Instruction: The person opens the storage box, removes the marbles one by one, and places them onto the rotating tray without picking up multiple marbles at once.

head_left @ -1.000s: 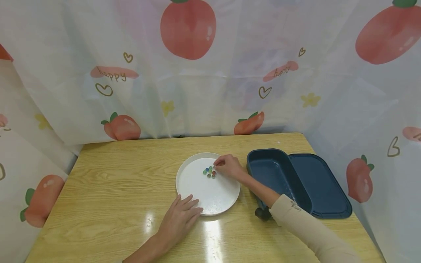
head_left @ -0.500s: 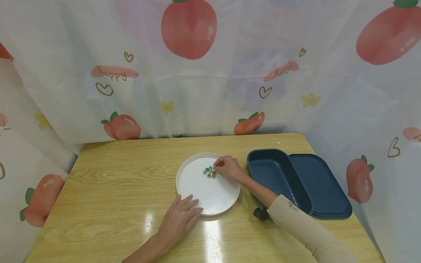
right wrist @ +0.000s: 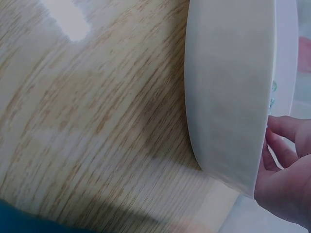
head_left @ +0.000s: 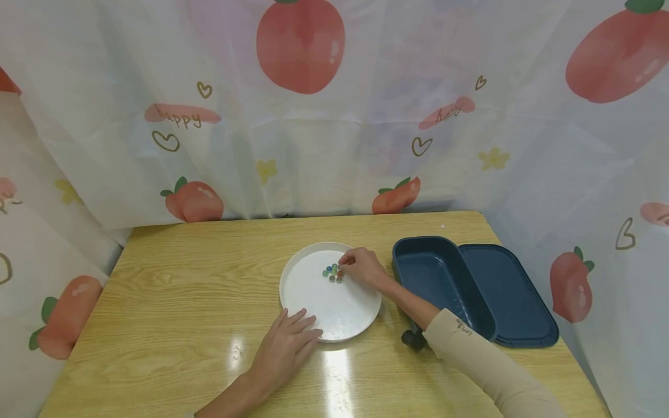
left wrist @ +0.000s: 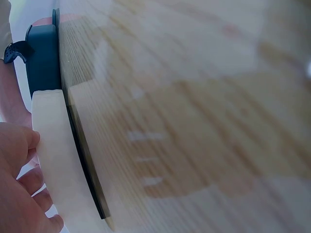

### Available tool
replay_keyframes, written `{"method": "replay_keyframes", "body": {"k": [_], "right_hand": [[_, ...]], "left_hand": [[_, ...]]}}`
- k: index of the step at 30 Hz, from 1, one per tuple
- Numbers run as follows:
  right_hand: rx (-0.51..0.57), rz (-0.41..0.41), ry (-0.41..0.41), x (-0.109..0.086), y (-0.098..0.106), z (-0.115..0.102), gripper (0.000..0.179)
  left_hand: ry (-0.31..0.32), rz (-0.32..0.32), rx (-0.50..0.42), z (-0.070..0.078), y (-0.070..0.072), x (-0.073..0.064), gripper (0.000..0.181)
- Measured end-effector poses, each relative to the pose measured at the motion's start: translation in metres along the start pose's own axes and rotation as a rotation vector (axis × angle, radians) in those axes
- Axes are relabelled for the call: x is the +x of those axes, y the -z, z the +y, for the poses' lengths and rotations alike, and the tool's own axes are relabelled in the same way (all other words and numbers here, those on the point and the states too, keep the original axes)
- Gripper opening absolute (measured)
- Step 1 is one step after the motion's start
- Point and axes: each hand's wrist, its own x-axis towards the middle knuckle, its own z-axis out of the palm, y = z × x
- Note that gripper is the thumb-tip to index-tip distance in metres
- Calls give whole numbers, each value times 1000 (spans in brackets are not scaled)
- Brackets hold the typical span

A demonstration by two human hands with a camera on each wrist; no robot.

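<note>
A round white tray (head_left: pixel 313 302) with a low wall sits on the wooden table. Several small glass marbles (head_left: pixel 332 273), green, blue, yellowish and reddish, lie clustered on its floor, right of centre. My left hand (head_left: pixel 284 346) rests with spread fingers over the tray's near-left rim; the left wrist view shows its fingertips (left wrist: pixel 34 138) along the wall. From the right, my right hand (head_left: pixel 363 267) reaches over the rim and pinches a marble at the edge of the cluster. That marble is mostly hidden by the fingertips. In the right wrist view, the rim hides part of the pinch.
Right of the tray stands a deep dark-blue rectangular container (head_left: pixel 431 264), beneath my right forearm. A flat dark-blue lid (head_left: pixel 509 290) lies against its right side. A small black object (head_left: pixel 414 339) shows below my right wrist. A printed curtain (head_left: pixel 313 133) hangs behind the table (head_left: pixel 183 290).
My right wrist and sleeve have shifted very slightly left while the fingertips stay at the marbles. The left hand and tray have not visibly moved.
</note>
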Motion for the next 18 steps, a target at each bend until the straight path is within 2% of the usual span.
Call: {"method": "replay_keyframes", "body": {"k": [10, 18], "right_hand": [[-18, -4, -15, 1, 0, -1, 9], [-29, 38, 7, 0, 7, -4, 10]], "left_hand": [[-12, 10, 3, 0, 1, 1, 12], [-32, 25, 25, -1, 0, 0, 12]]}}
